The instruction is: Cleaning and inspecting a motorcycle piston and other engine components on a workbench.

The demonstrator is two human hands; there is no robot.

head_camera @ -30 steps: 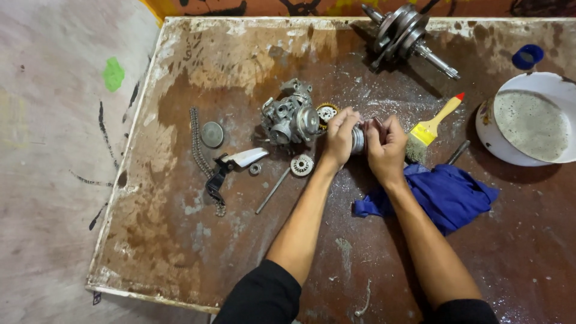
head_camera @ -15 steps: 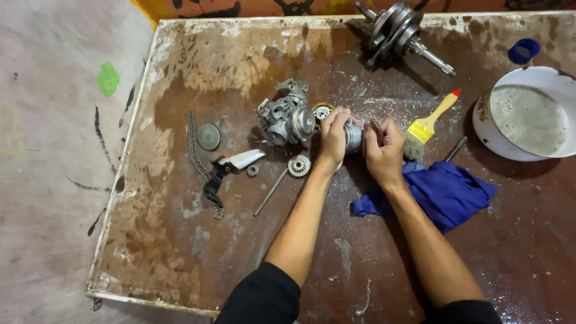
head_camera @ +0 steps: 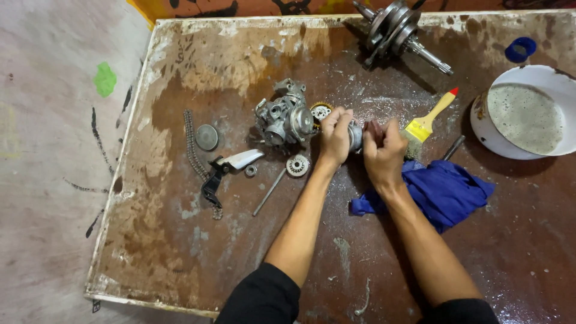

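On the rusty brown metal tabletop (head_camera: pixel 180 252), your left hand (head_camera: pixel 336 137) and right hand (head_camera: pixel 384 150) stay closed around the small grey metal cylinder (head_camera: pixel 356 135) mid-table, unmoved, beside the blue rag (head_camera: pixel 450 189).

Rusty rough metal tabletop (head_camera: pixel 180 252); blue cloth rag (head_camera: pixel 447 192); glossy white bowl (head_camera: pixel 486 129).

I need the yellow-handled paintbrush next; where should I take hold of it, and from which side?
Probably take the paintbrush by its yellow handle, coming from the upper right. The handle lies bare, angled toward the white bowl, while the bristle end sits close beside the right hand and the blue rag.
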